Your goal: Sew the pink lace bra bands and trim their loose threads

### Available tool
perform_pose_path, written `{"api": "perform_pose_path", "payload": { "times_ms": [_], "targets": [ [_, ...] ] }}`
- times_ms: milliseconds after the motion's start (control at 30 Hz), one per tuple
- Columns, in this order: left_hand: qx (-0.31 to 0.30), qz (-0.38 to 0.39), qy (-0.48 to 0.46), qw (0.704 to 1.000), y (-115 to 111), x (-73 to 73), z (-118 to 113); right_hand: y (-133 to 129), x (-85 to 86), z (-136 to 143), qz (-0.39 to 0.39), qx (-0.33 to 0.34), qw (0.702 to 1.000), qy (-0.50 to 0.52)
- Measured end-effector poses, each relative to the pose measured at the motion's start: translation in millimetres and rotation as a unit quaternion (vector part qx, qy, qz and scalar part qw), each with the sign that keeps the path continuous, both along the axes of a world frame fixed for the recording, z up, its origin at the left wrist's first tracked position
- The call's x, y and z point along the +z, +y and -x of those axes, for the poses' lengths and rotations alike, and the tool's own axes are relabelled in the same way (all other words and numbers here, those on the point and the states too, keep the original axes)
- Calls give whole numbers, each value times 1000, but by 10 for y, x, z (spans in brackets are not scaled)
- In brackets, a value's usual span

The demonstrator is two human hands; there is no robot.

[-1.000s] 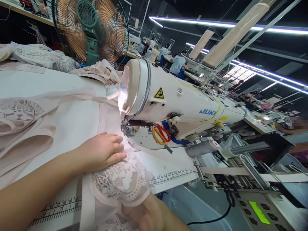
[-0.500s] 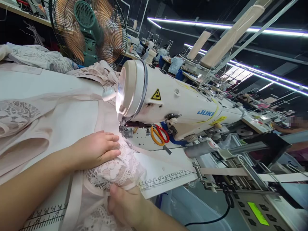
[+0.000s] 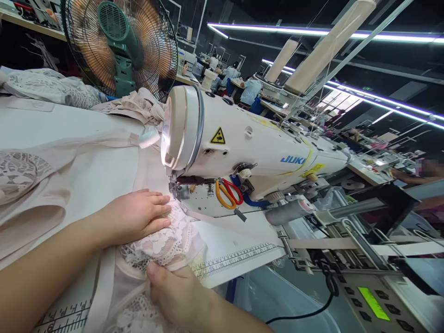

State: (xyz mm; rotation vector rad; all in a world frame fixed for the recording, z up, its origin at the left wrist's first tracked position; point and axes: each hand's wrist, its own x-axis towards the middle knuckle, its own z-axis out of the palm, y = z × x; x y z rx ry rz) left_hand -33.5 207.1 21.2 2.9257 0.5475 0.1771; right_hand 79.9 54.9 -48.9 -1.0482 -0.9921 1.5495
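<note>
A pale pink lace garment [image 3: 163,243] lies on the sewing machine's bed, its upper edge at the presser foot [image 3: 173,187]. My left hand [image 3: 138,217] rests flat on the lace just left of the needle area, fingers stretched out and slightly apart. Lower down, my right hand [image 3: 176,291] grips the garment's near edge, thumb on top and the other fingers hidden beneath the cloth. The white sewing machine [image 3: 222,138] stands directly beyond both hands. A narrow pale strip [image 3: 197,215] runs from the presser foot toward the right.
Orange and red-handled scissors [image 3: 229,193] lie behind the needle. A printed ruler [image 3: 232,261] marks the table edge. More lace pieces [image 3: 27,178] lie at left, a fan [image 3: 121,51] stands behind. To the right are a metal strip feeder [image 3: 322,245] and a control box [image 3: 374,303].
My right hand, still gripping the lace garment, has shifted slightly left. My left hand stays nearly in place on the lace. The whole view has moved a little.
</note>
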Motion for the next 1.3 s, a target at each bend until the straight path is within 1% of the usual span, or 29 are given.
{"api": "perform_pose_path", "payload": {
  "times_ms": [67,200,333,433,567,633,700,767,800,867,967,1033,1100,1200,1300],
  "targets": [
    [3,9,-1,1000,4,-8,0,10,54,2,-7,-8,1000,3],
    [21,25,5,999,6,-16,2,30,180,7,-14,-3,1000,26],
    [26,40,11,999,13,-3,10,61,279,26,-18,-6,999,37],
    [25,52,8,998,21,0,11,77,280,39,-16,-16,999,24],
    [27,69,-4,997,33,-2,17,65,187,51,19,-25,999,10],
    [51,89,-20,995,35,30,28,62,161,67,42,-37,998,5],
    [102,108,-34,988,34,99,36,76,195,96,50,-58,997,7],
    [163,116,-21,980,31,190,21,107,297,134,39,-82,996,26],
    [185,118,1,976,29,236,-1,127,364,154,25,-94,994,41],
    [199,121,62,970,25,310,-70,167,496,197,-7,-119,990,78],
    [168,115,126,971,19,366,-198,219,608,284,-23,-163,980,115],
    [139,95,142,975,17,382,-259,249,621,357,4,-204,970,130],
    [115,67,158,978,18,391,-285,275,621,421,40,-231,962,138],
    [90,24,189,978,27,388,-268,301,661,454,88,-233,958,140],
    [72,0,202,977,49,357,-213,306,722,421,134,-220,957,136]
  ]
}}
